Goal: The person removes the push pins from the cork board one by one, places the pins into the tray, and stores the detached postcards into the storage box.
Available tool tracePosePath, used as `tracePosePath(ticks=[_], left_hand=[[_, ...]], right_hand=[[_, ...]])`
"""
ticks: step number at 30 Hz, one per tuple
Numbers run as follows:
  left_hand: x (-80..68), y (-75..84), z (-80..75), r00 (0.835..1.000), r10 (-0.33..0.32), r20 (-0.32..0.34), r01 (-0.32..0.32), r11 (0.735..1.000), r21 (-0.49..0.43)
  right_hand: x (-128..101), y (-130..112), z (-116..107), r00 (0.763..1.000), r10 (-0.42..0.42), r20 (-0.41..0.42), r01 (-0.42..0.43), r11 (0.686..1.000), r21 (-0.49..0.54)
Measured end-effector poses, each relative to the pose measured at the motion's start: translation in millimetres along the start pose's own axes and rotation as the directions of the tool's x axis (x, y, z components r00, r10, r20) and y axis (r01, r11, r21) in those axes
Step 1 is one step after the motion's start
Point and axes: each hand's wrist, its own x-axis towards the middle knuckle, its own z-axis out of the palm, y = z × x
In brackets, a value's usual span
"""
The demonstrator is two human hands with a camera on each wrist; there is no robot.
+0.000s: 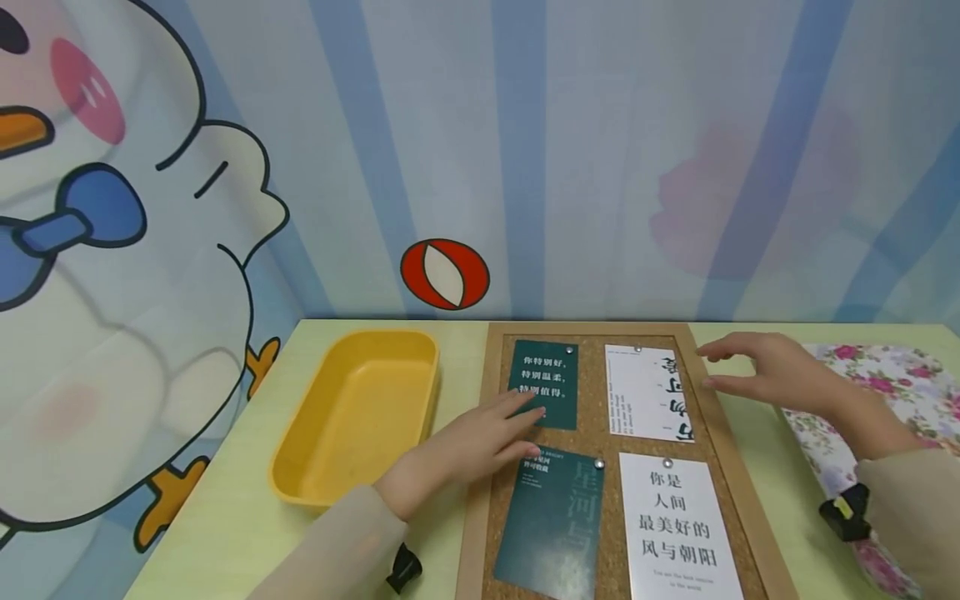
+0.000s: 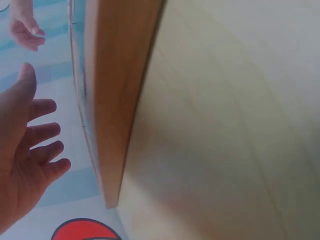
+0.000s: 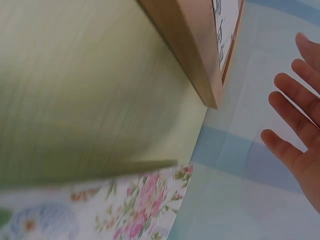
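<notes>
Left hand (image 1: 480, 437), right hand (image 1: 772, 371) hovering spread, holding nothing; corkboard (image 1: 603, 442) looking stiff, light; frame (image 1: 737, 475) inviting grips at nine and three o'clock.

The left forearm (image 1: 341, 546), sleeved in beige, reaches up from below, its hand (image 1: 480, 442) back upward, fingers (image 2: 45, 131) parted and gently bent, thumb (image 2: 28, 80) held away. The right forearm (image 1: 911, 508), likewise sleeved, comes in from the right; its hand (image 1: 787, 372) points leftward, fingers (image 3: 295, 95) spread and nearly straight. Both hands are well apart.
</notes>
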Motion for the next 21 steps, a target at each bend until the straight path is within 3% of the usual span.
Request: tracePosePath(ticks=[10,21], left_hand=[[18.2,-0.1,5.8,0.999,0.006,0.041,-0.007,1.000,0.018],[36.0,-2.6,10.4,0.999,-0.034,0.040,0.032,0.998,0.051]], right_hand=[[24,-7,16,0.996,0.020,0.088,-0.028,0.995,0.093],[48,-13,32,0.993,0.033,0.117,-0.049,0.989,0.138]])
